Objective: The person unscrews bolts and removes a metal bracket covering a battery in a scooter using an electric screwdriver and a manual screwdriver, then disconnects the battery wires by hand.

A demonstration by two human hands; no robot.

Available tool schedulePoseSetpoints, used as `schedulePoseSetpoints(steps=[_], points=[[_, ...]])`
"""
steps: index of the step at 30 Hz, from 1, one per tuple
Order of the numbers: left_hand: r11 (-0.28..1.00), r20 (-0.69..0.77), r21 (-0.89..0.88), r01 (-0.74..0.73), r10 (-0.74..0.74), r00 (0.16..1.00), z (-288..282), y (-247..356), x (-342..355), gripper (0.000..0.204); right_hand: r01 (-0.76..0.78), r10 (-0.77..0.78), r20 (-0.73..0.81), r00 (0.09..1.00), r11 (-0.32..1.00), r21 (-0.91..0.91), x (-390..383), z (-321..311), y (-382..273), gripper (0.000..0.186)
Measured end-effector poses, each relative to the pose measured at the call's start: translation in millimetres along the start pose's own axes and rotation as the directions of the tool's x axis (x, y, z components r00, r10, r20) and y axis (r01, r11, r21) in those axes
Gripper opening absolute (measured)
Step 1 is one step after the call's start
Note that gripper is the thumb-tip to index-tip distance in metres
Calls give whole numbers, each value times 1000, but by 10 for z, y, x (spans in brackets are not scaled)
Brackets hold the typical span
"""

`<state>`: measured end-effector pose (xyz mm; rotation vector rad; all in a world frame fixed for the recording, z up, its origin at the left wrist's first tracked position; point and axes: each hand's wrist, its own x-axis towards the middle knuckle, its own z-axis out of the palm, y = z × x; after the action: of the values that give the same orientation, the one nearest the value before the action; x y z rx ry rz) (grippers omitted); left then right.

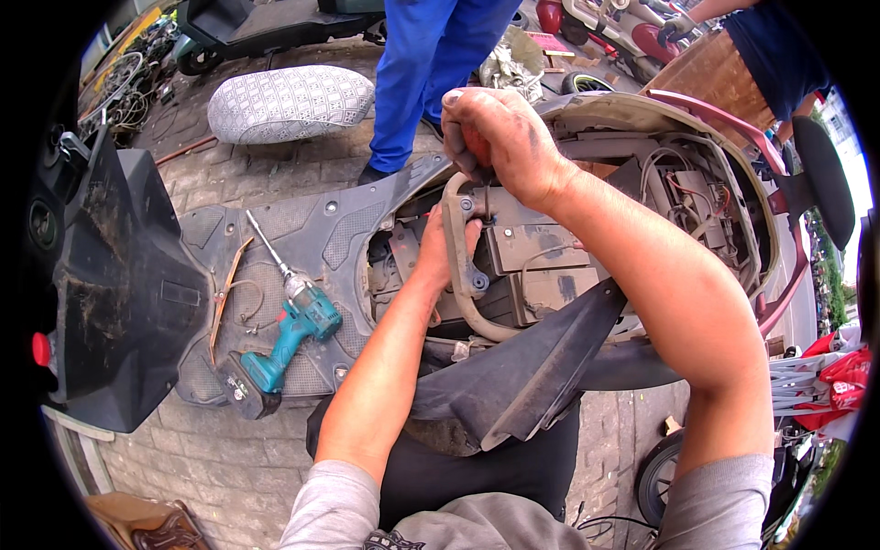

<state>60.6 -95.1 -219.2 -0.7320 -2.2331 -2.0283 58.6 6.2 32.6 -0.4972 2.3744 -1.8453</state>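
Centre of frame: a tan curved metal bracket (461, 266) runs top to bottom over the scooter's open battery bay. The right hand (500, 137) clenches its upper end; the left hand (440, 252) (half hidden) touches its middle, grip unclear.

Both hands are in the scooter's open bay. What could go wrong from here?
1. The left hand sits behind the metal bracket that the right hand grips; a slip may pinch it.
2. Loose wires lie beside the work and may snag.
3. The cordless drill rests on the footboard and may get knocked off.
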Motion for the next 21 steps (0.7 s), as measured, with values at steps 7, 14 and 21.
schedulePoseSetpoints(steps=[7, 14, 21], points=[[991, -29, 103, -80, 83, 996, 2, -18, 3, 30, -1, 6, -85, 996, 999, 51, 6, -24, 18, 47], [969, -28, 218, -117, 126, 992, -3, 68, 30, 24, -3, 8, -77, 997, 998, 58, 23, -67, 55, 48], [985, -50, 166, -54, 63, 997, 36, 172, 30, 25, 11, 2, -122, 993, 994, 110, 31, -81, 130, 49]])
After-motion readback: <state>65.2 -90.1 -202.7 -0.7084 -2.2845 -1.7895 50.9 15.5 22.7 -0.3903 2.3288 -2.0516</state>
